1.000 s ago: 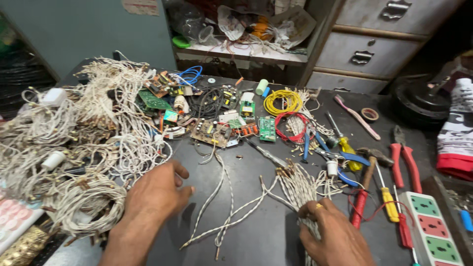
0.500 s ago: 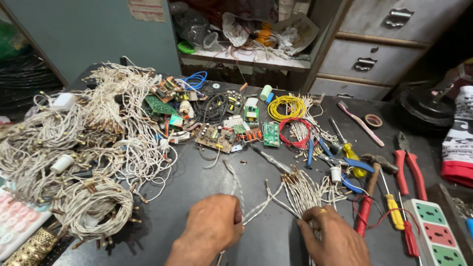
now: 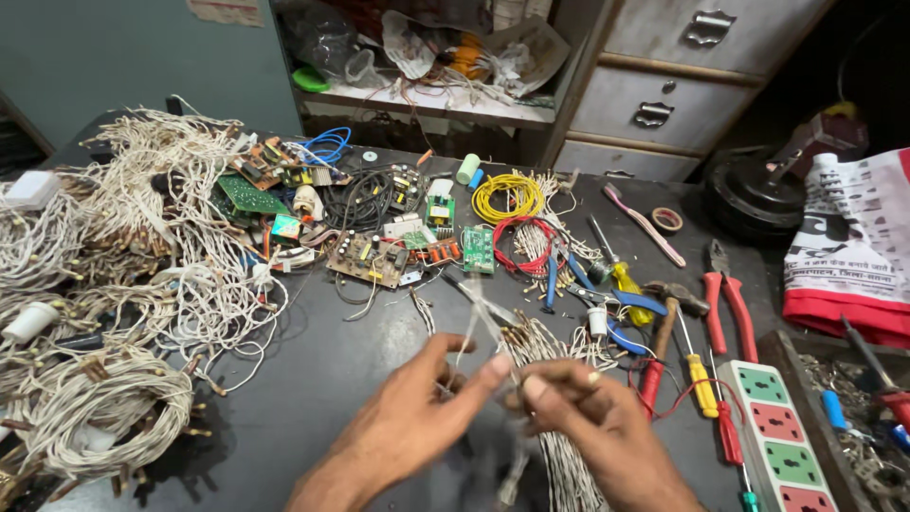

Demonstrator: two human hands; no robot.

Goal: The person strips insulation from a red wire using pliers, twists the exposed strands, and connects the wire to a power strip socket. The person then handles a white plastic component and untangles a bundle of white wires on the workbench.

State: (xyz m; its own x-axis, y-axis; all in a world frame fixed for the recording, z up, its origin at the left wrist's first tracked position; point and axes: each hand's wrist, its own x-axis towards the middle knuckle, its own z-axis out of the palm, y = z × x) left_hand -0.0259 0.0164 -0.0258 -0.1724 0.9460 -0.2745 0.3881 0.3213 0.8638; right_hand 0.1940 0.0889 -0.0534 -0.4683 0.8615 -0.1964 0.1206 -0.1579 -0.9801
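Fingers of the left hand pinch shut on a thin white wire, thumb against forefinger, and the right hand meets it just beside, its fingertips closed on the same strand. The wire is blurred; its long axis runs up and away from the hands towards the far side of the bench, then loops back down between them. It looks pale, slim and limp, like the rest of the stock here.

The dark workbench carries the lot. Largest is the heap of white wire strings on the left, too tangled to count. A bundle of the same wires lies under and beyond the right hand. Then the white extension board with three coloured sockets showing (green, green, red), one pair of red-handled pliers, one yellow wire coil touching one red wire coil, one brown circuit board, and two yellow-handled screwdrivers
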